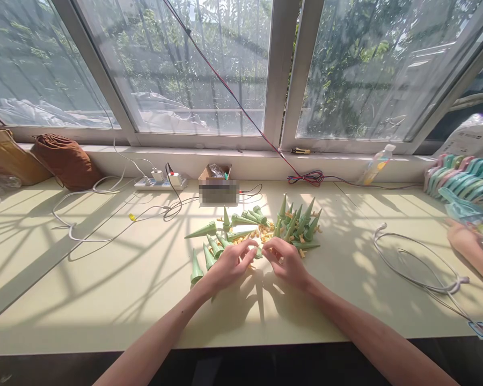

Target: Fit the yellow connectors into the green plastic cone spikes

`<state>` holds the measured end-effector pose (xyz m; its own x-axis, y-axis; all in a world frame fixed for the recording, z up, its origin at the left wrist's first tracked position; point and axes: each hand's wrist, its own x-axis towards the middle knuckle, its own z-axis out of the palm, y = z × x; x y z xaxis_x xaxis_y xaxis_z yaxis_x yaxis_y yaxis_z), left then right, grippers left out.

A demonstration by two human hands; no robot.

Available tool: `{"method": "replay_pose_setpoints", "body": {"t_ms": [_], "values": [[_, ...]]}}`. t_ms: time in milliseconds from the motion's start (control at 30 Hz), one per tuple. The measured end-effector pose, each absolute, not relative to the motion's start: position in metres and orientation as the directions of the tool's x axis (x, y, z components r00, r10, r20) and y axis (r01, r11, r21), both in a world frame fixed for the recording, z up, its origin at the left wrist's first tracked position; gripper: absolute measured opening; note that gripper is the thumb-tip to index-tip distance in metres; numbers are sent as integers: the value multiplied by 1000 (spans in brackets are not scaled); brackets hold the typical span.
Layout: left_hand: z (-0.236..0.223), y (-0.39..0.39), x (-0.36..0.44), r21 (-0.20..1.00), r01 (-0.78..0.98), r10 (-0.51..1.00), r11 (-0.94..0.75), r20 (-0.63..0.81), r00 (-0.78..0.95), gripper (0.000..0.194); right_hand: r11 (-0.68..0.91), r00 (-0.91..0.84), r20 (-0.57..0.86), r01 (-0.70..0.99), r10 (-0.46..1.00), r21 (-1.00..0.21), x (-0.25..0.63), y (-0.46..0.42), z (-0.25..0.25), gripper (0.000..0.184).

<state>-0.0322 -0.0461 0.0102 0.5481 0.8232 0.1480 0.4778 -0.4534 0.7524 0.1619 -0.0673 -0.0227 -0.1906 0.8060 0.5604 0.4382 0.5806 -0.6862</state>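
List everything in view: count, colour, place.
Windows: several, grey-framed, back
Tabletop: one, pale yellow, beneath
Cones: many, green, table centre
Small parts: many, orange-yellow, among cones
Open carton: one, brown, beyond cones
Power strip: one, white, left of carton
Cloth bag: one, brown, back left
Cardboard box: one, brown, far left
Cables: several, white and black, both sides
Wire bundle: one, red-blue, below windows
Tool: one, yellow-black, below windows
Bottle: one, clear with yellow, back right
Package: one, white, far right
Stacked items: several, pink and turquoise, far right
Plastic bag: one, turquoise, far right
Co-worker's hand: one, bare, far right
Left hand: one, bare, centre
Right hand: one, bare, centre
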Motion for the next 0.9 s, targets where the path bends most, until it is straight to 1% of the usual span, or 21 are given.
{"method": "replay_pose_setpoints", "body": {"t_ms": [567, 900], "values": [[11, -48, -32, 714, 505, 815, -484, 158, 558, 30, 587, -199, 561, 426, 803, -689, 162, -68, -22, 10], [14, -49, -32, 708, 525, 818, -472, 129, 561, 30, 591, -213, 559, 430, 801, -683, 162, -69, -21, 11]]}}
